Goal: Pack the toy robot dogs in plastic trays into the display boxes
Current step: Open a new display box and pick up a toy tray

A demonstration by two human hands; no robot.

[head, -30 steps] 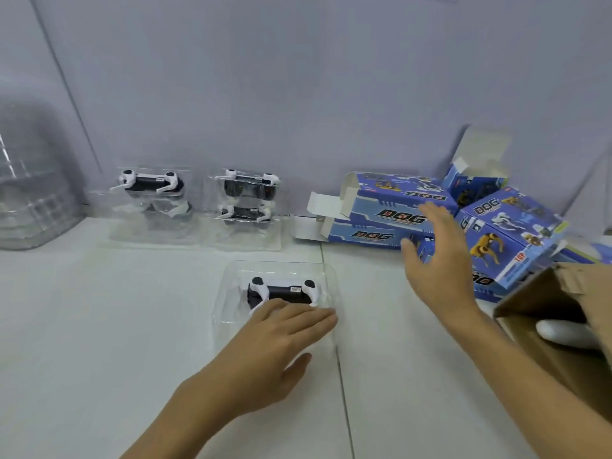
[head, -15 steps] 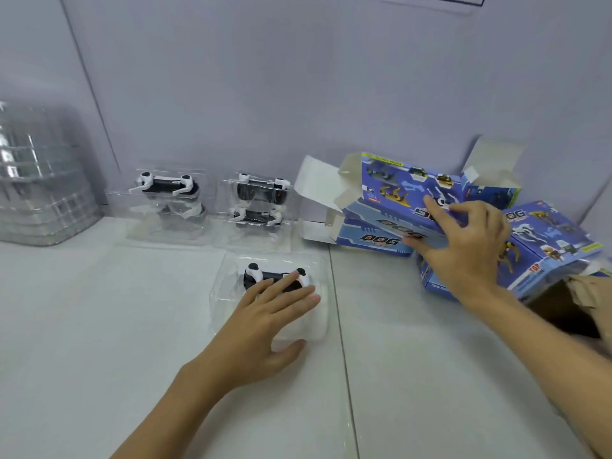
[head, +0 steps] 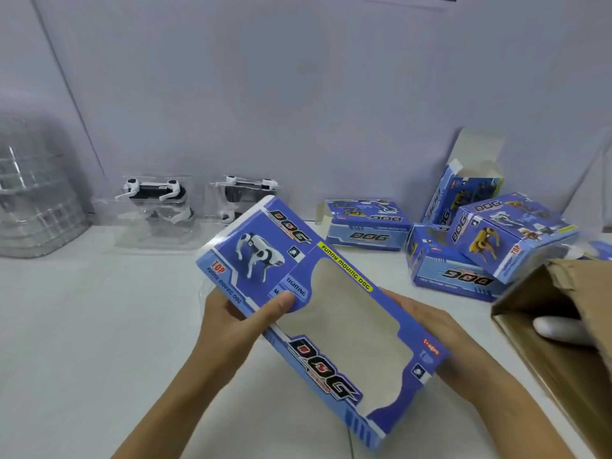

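Blue display box (head: 318, 313) is gripped at both ends by left hand (head: 231, 326) and right hand (head: 440, 339), window up, seemingly readied for a tray.

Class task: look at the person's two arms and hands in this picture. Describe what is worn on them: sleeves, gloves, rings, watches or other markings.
Both forearms are bare as far as the frame shows: no sleeves reach into view. The left hand and the right hand wear no gloves. No ring, watch, bracelet or other marking shows on the visible fingers or wrists.
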